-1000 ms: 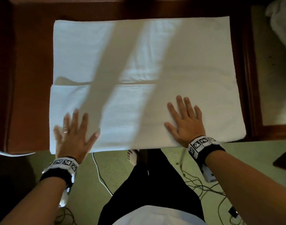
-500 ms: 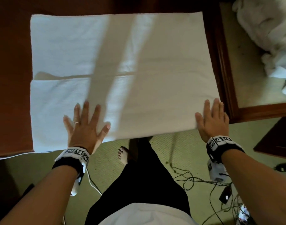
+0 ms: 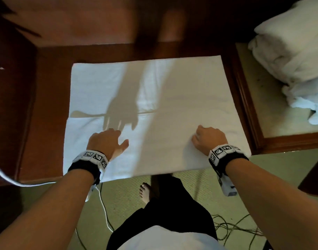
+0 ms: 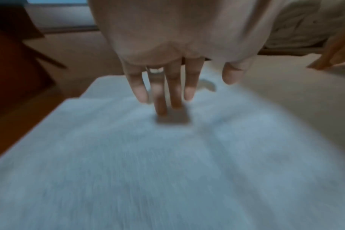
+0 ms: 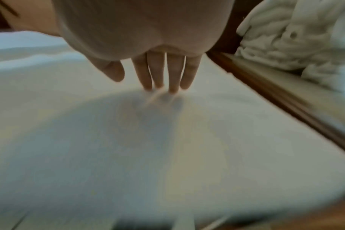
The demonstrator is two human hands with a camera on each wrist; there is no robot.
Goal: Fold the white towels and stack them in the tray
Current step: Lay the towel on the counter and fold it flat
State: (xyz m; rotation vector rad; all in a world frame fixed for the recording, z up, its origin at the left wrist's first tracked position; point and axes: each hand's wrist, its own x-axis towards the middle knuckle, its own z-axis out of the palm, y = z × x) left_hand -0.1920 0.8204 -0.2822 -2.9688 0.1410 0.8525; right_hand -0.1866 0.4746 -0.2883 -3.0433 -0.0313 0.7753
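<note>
Both my forearms reach forward side by side, each wrist wrapped in a black band with checkered marker tags. My left hand is palm down, its fingers straight and pointing downward with the tips touching what lies under them, thumb held out to the side. My right hand is arched the same way, fingers together, straight, tips touching down, thumb apart.
</note>
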